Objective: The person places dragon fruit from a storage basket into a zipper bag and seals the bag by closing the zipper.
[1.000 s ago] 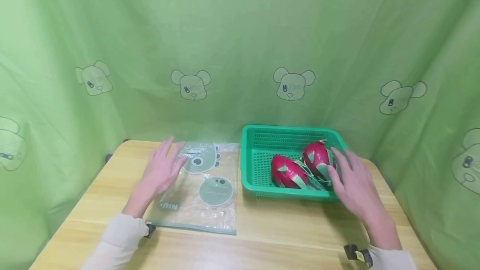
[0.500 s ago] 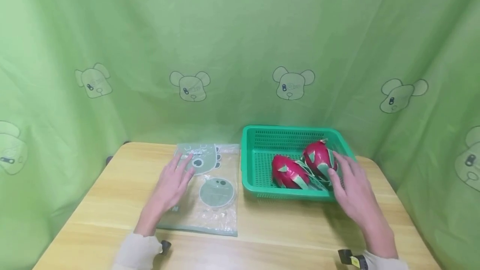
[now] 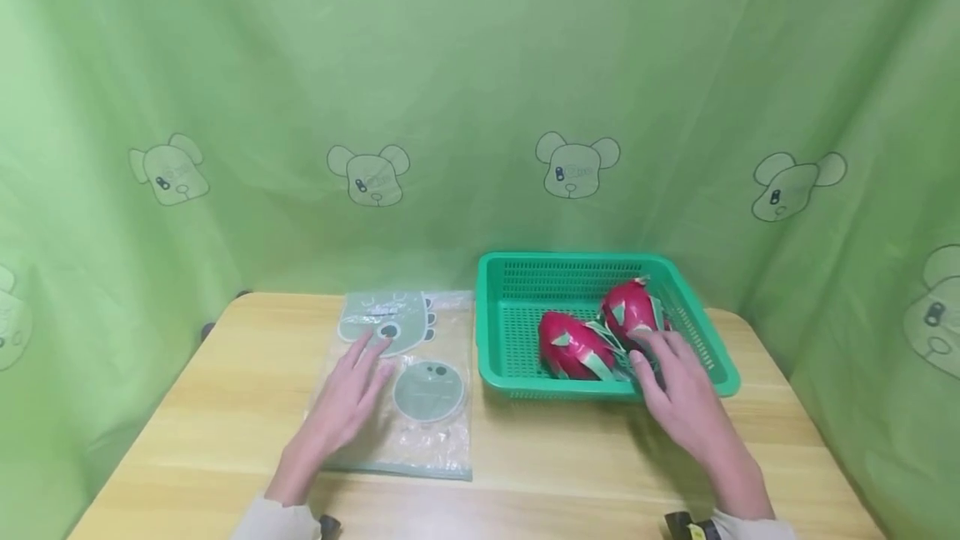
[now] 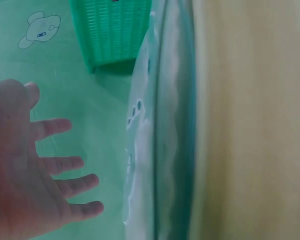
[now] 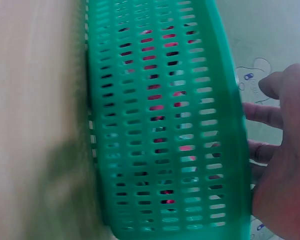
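Observation:
Over the left part of a clear plastic zip bag [image 3: 438, 448] with green cartoon prints hovers my left hand [image 3: 330, 415], its fingers spread. In the left wrist view the palm of that left hand [image 4: 20, 170] holds nothing, and the bag [image 4: 140, 170] lies flat beside it. Two red dragon fruits lie in a green plastic basket [image 3: 525, 387], one at the left [image 3: 564, 342] and one further back at the right [image 3: 622, 304]. My right hand [image 3: 684, 402] reaches over the basket's front right rim, fingertips right at the back fruit. Its fingers are partly hidden behind the basket wall [image 5: 225, 135] in the right wrist view.
The bag and basket stand side by side on a wooden table [image 3: 202, 407]. Behind and at both sides hangs a green curtain [image 3: 450, 65] with bear-head prints, close to the table's back edge.
My left hand has moved right, from the bag's left edge to over it. My right hand has shifted slightly left, nearer the back dragon fruit. Bag, basket and fruits stay in place.

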`<control>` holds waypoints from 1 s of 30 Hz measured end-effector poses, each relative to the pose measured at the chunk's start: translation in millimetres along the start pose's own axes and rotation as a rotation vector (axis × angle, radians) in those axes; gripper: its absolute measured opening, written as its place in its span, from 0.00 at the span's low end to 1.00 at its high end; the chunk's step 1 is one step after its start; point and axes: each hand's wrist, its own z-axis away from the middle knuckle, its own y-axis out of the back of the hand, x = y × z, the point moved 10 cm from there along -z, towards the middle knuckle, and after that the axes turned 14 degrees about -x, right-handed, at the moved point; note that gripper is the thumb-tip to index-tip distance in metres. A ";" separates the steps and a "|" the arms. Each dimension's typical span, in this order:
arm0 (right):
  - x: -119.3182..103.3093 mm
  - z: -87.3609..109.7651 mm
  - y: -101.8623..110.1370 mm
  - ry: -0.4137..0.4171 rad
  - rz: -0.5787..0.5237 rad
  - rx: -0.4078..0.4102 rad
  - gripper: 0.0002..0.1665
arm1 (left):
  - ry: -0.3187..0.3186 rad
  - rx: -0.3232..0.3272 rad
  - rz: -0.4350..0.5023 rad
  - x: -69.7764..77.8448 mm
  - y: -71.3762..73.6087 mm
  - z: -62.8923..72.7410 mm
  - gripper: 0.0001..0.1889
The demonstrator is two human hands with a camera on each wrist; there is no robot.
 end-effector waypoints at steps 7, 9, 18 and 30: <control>-13.8 -5.2 -20.2 0.019 0.133 -0.067 0.13 | 0.022 -0.070 0.062 -5.3 -9.9 6.9 0.26; -18.5 -5.7 -25.6 0.011 0.157 -0.096 0.12 | 0.016 -0.108 0.069 -4.0 -14.0 7.9 0.26; -34.9 -5.0 -37.2 0.030 0.234 -0.150 0.20 | -0.025 -0.197 0.041 8.6 -23.5 8.9 0.26; -37.0 -0.5 -46.6 -0.005 0.289 -0.206 0.35 | -0.001 -0.409 0.049 12.4 -43.1 14.2 0.40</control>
